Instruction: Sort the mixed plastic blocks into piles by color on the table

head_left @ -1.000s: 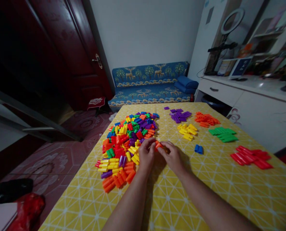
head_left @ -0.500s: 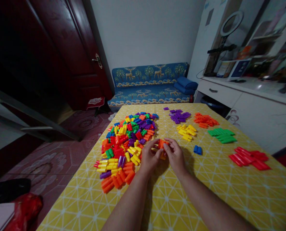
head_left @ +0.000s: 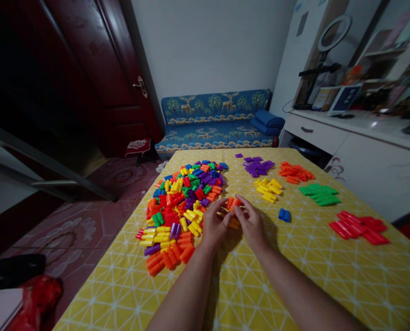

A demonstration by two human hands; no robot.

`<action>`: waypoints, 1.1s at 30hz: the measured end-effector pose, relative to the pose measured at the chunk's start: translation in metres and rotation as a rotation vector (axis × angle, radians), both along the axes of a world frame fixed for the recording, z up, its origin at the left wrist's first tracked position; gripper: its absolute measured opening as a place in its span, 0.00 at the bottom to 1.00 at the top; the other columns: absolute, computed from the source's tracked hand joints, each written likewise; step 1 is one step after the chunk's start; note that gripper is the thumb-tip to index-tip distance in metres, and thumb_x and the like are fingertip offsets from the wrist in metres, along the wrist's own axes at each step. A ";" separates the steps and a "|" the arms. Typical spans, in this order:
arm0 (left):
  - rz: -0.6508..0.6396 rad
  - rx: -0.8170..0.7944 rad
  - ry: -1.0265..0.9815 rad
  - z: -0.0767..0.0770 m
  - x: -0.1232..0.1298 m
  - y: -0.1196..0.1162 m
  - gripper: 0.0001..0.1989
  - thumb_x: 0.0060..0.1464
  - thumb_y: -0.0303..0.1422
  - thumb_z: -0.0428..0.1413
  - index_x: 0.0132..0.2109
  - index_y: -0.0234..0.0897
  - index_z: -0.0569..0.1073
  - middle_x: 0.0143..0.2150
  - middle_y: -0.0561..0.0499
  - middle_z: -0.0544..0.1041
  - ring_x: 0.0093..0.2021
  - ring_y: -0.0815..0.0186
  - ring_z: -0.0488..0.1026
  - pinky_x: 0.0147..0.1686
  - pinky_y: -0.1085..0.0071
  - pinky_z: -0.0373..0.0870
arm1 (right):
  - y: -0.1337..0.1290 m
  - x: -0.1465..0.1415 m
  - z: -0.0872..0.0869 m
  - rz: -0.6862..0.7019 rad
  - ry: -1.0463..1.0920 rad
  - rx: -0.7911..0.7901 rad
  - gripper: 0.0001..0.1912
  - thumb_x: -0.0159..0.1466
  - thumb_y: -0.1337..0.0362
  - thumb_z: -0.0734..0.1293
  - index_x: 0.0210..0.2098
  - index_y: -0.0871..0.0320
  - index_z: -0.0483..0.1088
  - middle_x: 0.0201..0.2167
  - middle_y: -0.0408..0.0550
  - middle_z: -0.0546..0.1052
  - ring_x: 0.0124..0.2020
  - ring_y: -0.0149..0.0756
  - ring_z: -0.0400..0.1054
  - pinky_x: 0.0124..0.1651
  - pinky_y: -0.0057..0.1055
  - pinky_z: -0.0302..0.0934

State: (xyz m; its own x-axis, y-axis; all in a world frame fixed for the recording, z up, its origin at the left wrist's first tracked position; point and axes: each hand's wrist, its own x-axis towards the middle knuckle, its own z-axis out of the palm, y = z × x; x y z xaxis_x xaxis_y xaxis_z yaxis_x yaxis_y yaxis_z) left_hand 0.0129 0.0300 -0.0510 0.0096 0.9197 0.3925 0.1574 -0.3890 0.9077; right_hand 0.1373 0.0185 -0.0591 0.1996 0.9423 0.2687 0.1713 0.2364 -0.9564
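Note:
Between my two hands is an orange plastic building block (head_left: 233,203), pinched from both sides just above the table. My left hand (head_left: 216,222) grips its left side with thumb and fingers. On the other side, my right hand (head_left: 250,219) closes its thumb and fingertips on the same block. Another orange piece (head_left: 234,223) shows beneath it, partly hidden by my hands. A large mixed pile of coloured blocks (head_left: 184,197) lies just left of my left hand. To the right of my right hand sits a blue block (head_left: 284,215).
Sorted groups lie on the right: purple blocks (head_left: 257,166), yellow blocks (head_left: 268,189), orange blocks (head_left: 295,173), green blocks (head_left: 319,194) and red blocks (head_left: 359,227). A patterned yellow cloth (head_left: 239,285) covers the table. Beyond are a blue sofa (head_left: 211,133) and a white cabinet (head_left: 373,161).
The orange block has turned slightly between my fingers, and more of its upper face shows. Both hands stay in nearly the same place; the view has shifted a little.

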 end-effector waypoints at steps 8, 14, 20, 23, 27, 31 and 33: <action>-0.042 0.112 0.159 -0.004 -0.002 -0.001 0.18 0.50 0.23 0.58 0.49 0.36 0.77 0.43 0.47 0.80 0.37 0.67 0.75 0.36 0.72 0.73 | 0.001 -0.002 -0.003 0.001 -0.008 0.024 0.24 0.61 0.52 0.68 0.55 0.49 0.68 0.53 0.51 0.75 0.48 0.44 0.73 0.50 0.42 0.69; -0.022 0.134 0.246 -0.004 -0.003 -0.002 0.15 0.53 0.26 0.58 0.48 0.38 0.76 0.42 0.48 0.80 0.38 0.65 0.75 0.41 0.69 0.73 | 0.003 -0.003 -0.005 -0.069 0.098 0.050 0.27 0.58 0.52 0.71 0.52 0.56 0.64 0.43 0.52 0.76 0.38 0.40 0.73 0.39 0.37 0.70; -0.046 0.096 0.505 -0.002 -0.005 -0.007 0.31 0.46 0.34 0.66 0.59 0.39 0.70 0.48 0.45 0.77 0.45 0.59 0.74 0.45 0.63 0.72 | 0.008 0.007 -0.001 -0.209 0.150 0.115 0.23 0.58 0.51 0.71 0.47 0.57 0.68 0.40 0.50 0.76 0.37 0.38 0.71 0.40 0.34 0.68; -0.099 0.162 0.661 -0.003 -0.005 -0.008 0.23 0.47 0.37 0.65 0.52 0.41 0.76 0.46 0.46 0.78 0.46 0.57 0.73 0.46 0.63 0.70 | 0.009 0.013 -0.002 -0.246 0.137 0.110 0.23 0.59 0.50 0.69 0.48 0.57 0.70 0.40 0.51 0.77 0.37 0.39 0.71 0.40 0.35 0.67; -0.108 0.163 0.715 -0.003 -0.005 -0.007 0.09 0.56 0.32 0.57 0.44 0.41 0.80 0.41 0.47 0.78 0.44 0.61 0.73 0.43 0.67 0.69 | 0.013 0.029 -0.006 -0.274 0.143 0.087 0.22 0.58 0.50 0.70 0.46 0.57 0.72 0.37 0.50 0.78 0.35 0.39 0.72 0.39 0.35 0.67; -0.086 0.086 0.679 -0.006 -0.005 -0.002 0.11 0.55 0.28 0.57 0.45 0.39 0.79 0.40 0.47 0.77 0.43 0.62 0.74 0.41 0.69 0.70 | 0.037 0.081 -0.004 -0.435 0.029 0.116 0.21 0.59 0.48 0.68 0.44 0.58 0.74 0.37 0.51 0.79 0.36 0.39 0.73 0.40 0.35 0.67; -0.074 0.062 0.641 -0.009 -0.004 0.000 0.11 0.54 0.27 0.57 0.44 0.39 0.80 0.41 0.47 0.77 0.42 0.62 0.74 0.41 0.69 0.70 | 0.059 0.122 0.001 -0.532 -0.085 0.158 0.20 0.59 0.50 0.67 0.42 0.59 0.75 0.41 0.54 0.79 0.39 0.41 0.73 0.43 0.37 0.67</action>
